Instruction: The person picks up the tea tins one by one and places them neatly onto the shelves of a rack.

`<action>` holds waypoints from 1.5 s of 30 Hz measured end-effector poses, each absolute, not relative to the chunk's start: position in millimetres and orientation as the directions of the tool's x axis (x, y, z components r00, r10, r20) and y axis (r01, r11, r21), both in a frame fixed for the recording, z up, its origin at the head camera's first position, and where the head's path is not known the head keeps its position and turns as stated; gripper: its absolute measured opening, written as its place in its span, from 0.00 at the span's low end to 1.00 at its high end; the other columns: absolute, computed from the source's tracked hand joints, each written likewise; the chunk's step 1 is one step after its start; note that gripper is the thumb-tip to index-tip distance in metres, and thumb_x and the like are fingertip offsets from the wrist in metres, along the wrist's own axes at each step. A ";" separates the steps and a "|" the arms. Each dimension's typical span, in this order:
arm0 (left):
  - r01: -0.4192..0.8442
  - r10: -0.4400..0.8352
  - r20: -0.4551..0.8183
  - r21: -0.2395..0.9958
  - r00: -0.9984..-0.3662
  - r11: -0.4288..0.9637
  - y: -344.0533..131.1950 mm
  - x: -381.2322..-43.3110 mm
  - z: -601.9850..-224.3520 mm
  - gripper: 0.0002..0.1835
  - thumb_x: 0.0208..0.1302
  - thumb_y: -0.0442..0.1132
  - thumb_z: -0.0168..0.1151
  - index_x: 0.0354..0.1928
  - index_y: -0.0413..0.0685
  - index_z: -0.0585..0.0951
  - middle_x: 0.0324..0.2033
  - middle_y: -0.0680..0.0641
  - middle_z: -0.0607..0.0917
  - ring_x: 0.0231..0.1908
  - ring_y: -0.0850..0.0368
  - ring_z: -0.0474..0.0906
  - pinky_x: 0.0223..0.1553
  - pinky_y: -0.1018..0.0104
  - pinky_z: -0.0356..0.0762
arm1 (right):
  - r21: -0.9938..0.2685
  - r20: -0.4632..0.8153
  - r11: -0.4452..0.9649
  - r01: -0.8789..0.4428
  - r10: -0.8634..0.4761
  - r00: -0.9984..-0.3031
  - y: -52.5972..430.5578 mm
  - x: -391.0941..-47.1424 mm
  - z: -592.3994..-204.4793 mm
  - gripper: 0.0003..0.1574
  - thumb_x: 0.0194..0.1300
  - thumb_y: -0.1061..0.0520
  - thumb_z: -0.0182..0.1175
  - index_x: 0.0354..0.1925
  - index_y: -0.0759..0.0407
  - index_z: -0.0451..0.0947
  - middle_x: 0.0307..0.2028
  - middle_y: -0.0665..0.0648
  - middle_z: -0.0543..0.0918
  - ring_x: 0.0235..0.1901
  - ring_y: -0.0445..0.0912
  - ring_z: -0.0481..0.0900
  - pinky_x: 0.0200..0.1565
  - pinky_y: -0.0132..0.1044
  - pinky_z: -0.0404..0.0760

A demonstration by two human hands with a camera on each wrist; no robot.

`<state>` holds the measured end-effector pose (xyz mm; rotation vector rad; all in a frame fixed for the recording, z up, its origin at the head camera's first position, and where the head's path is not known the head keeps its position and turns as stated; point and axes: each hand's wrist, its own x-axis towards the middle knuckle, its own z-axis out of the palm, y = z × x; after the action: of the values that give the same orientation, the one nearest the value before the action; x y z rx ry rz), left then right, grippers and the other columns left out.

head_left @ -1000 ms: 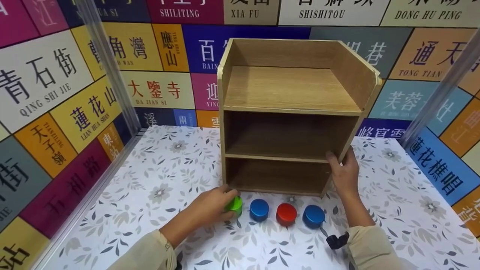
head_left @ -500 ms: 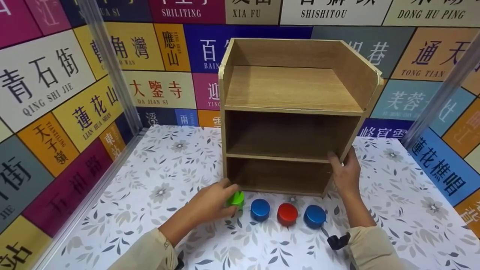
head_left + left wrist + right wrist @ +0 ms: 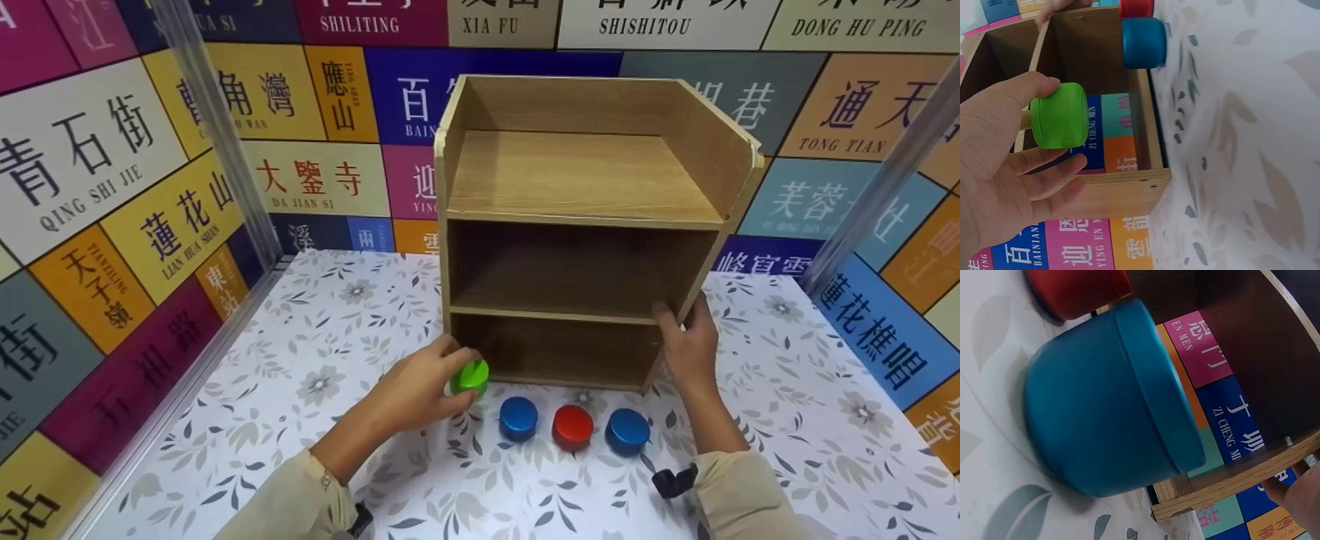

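Green lidded canister (image 3: 471, 379) sits pinched in the left hand (image 3: 426, 386), in front of the lower left corner of the wooden shelf unit (image 3: 585, 176). On my left wrist feed I see the thumb laid on its top edge and the other three fingers loosely spread below it, and I read it as held clear of the floral tablecloth (image 3: 322, 386).

Along the front of the shelf unit, just to the right of the green one, I have a row of three more canisters standing on the cloth, slightly apart: a blue canister (image 3: 518, 419), a red canister (image 3: 573, 428) and a second blue canister (image 3: 628, 432).

At the shelf unit's right side I see the right hand (image 3: 688, 341) gripping the side panel, thumb over the front edge, fingers round the outside. Pale sleeves (image 3: 292, 502) come in from the near side. Behind the shelf unit I get a wall of colored panels (image 3: 322, 180) printed with Chinese characters, with a clear post (image 3: 225, 142) to its left.
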<state>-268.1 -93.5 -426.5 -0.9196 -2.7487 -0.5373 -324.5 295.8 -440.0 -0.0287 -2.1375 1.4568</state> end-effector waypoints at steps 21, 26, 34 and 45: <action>0.649 0.488 0.451 0.337 -0.747 0.682 -88.7 -270.0 -392.6 0.22 0.55 0.54 0.62 0.53 0.60 0.77 0.40 0.53 0.72 0.33 0.61 0.71 0.30 0.72 0.74 | -0.879 0.402 0.389 -0.274 0.298 -0.866 303.2 -332.4 -453.4 0.34 0.64 0.39 0.55 0.66 0.34 0.59 0.60 0.51 0.72 0.57 0.45 0.71 0.55 0.45 0.72; 0.642 0.469 0.466 0.346 -0.751 0.684 -84.3 -269.6 -384.4 0.23 0.56 0.55 0.62 0.54 0.61 0.77 0.42 0.53 0.71 0.35 0.60 0.71 0.32 0.72 0.74 | -0.881 0.399 0.386 -0.272 0.300 -0.867 305.5 -332.9 -454.3 0.35 0.64 0.40 0.55 0.67 0.37 0.58 0.62 0.52 0.70 0.60 0.46 0.68 0.60 0.46 0.67; 0.626 0.433 0.478 0.387 -0.764 0.677 -81.0 -268.7 -373.6 0.23 0.56 0.57 0.61 0.55 0.66 0.76 0.42 0.54 0.70 0.37 0.61 0.70 0.35 0.72 0.75 | -0.881 0.403 0.385 -0.275 0.305 -0.863 303.2 -332.8 -454.1 0.35 0.63 0.40 0.56 0.66 0.37 0.59 0.61 0.52 0.70 0.61 0.45 0.68 0.62 0.45 0.65; 0.654 0.401 0.551 0.406 -0.732 0.638 -76.9 -270.2 -359.7 0.21 0.56 0.56 0.61 0.53 0.64 0.77 0.41 0.55 0.70 0.37 0.63 0.70 0.34 0.76 0.75 | -0.874 0.405 0.407 -0.266 0.309 -0.860 301.8 -331.1 -450.6 0.34 0.63 0.38 0.55 0.65 0.35 0.60 0.61 0.52 0.71 0.61 0.46 0.68 0.63 0.46 0.64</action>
<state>-270.2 -76.9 -359.7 -0.8333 -2.4477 -0.8404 -331.1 301.8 -450.6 -0.0365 -2.1527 1.4712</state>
